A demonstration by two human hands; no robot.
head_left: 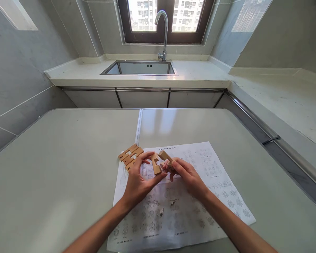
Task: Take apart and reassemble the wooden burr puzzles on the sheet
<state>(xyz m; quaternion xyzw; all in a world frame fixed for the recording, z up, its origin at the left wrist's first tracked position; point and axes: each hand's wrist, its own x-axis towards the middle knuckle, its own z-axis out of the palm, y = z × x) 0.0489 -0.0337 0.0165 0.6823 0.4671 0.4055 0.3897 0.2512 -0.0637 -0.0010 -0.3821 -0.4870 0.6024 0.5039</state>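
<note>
Between the thumb and fingers of my left hand (138,179) is a notched wooden puzzle piece (156,164), held upright. My right hand (186,174) pinches one or more wooden pieces (165,156) close beside it; how many is hard to tell, since the fingers cover part of them. A printed instruction sheet (184,221) with rows of small puzzle drawings lies under both hands. Left of my left hand, several more notched wooden pieces (131,155) marked with numbers lie side by side, partly on the sheet's upper left corner.
The pale table (68,168) has a seam running from its far edge. Beyond it stands a white counter (195,70) with a sink (139,73) and a tall faucet (165,35) below a window. A metal rail (279,144) runs along the right side.
</note>
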